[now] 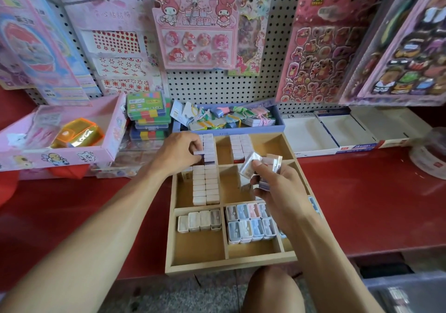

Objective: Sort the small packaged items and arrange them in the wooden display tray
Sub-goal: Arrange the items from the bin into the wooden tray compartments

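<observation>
A wooden display tray (170, 247) with several compartments lies on the red shelf. My left hand (179, 152) pinches one small white packaged item (198, 153) at the column of white packets (208, 147) in the far left compartment. My right hand (274, 184) hovers over the tray's middle and grips a bundle of wrapped packets (261, 164). More white packets (205, 184) fill the middle left compartment. Pastel cased items (249, 221) and white cased ones (199, 221) sit in the near compartments. Another white stack (240, 146) is in the far middle compartment.
A pink box (106, 148) with an orange case stands left. A blue tray (277, 121) of tagged trinkets sits behind the wooden tray. White cardboard boxes (311, 148) line the right. Sticker sheets hang on the pegboard (212, 88). My knee (270, 288) is below the shelf edge.
</observation>
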